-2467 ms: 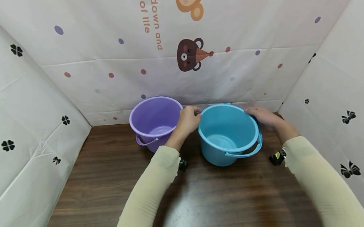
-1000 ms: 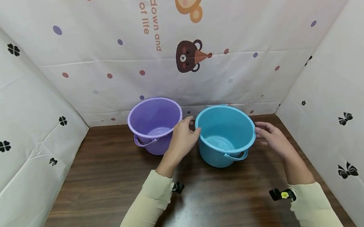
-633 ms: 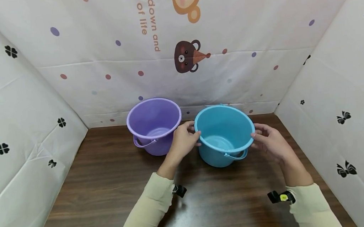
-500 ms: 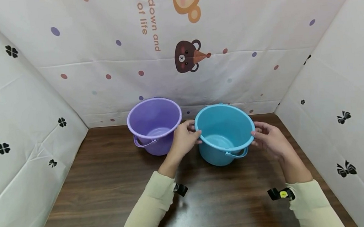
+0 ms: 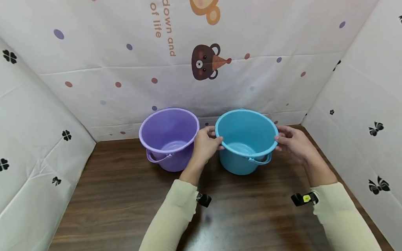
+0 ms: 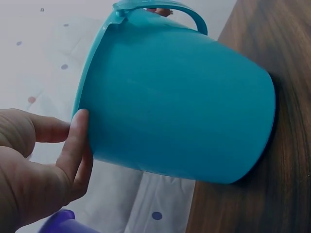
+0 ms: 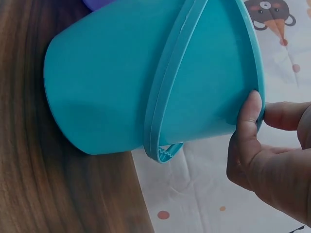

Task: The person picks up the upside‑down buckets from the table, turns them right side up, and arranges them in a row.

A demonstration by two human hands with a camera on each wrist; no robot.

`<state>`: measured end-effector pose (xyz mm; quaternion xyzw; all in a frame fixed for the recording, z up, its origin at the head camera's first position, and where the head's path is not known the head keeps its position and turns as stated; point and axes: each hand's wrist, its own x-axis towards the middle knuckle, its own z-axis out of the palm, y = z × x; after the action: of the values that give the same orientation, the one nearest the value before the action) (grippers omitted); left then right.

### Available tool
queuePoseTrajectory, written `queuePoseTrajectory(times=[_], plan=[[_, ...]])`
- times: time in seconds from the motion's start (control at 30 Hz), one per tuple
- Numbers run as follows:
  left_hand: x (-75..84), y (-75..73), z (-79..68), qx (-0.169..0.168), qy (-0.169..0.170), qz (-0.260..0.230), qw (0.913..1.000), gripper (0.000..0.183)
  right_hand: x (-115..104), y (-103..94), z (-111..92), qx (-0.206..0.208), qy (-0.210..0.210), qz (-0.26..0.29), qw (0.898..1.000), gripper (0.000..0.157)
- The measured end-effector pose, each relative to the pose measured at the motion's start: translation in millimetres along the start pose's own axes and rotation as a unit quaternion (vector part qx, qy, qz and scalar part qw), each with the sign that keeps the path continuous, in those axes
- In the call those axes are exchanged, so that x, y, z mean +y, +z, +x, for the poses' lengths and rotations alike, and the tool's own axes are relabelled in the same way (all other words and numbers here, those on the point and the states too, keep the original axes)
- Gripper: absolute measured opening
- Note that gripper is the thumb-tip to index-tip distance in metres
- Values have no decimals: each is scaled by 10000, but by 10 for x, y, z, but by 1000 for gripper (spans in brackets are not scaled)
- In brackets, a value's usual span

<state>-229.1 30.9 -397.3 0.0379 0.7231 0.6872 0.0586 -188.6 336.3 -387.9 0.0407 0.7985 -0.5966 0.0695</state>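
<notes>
A blue bucket (image 5: 241, 162) stands upright near the back of the wooden table, its handle hanging down on the near right side. My left hand (image 5: 204, 145) pinches its rim from the left, thumb and fingers on either side of the edge, as the left wrist view shows with the bucket wall (image 6: 180, 102). On the opposite side my right hand (image 5: 296, 143) pinches the rim; in the right wrist view its fingers (image 7: 249, 116) press the outer wall below the lip. Nothing is inside the bucket. Left of it stands a purple bucket (image 5: 175, 159), close to my left hand.
The brown wooden table (image 5: 123, 214) runs back to a white printed curtain (image 5: 131, 99). White patterned sheets rise at the left (image 5: 29, 154) and right (image 5: 362, 109). The two buckets stand a small gap apart.
My right hand has come round from the back of the blue bucket's rim to its right side. Both hands now grip the rim, and the bucket has shifted slightly back toward the curtain.
</notes>
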Motion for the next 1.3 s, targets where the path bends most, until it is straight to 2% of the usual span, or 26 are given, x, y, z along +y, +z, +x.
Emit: queuePoseTrajectory(times=[0.27, 0.43, 0.73, 0.9, 1.3], plan=[[20, 16, 102, 137, -17, 137, 9998, 51, -27, -6, 132, 6, 87, -39, 10000, 64], [20, 24, 152, 162, 27, 167, 9997, 50, -45, 9, 191, 37, 98, 107, 9999, 63], [23, 42, 238, 286, 154, 309, 9990, 47, -56, 14, 315, 176, 189, 61, 9996, 62], [38, 49, 269, 334, 85, 392, 9986, 48, -71, 16, 380, 144, 216, 102, 9996, 62], [68, 74, 305, 370, 22, 589, 9976, 48, -88, 24, 398, 168, 238, 234, 9993, 61]])
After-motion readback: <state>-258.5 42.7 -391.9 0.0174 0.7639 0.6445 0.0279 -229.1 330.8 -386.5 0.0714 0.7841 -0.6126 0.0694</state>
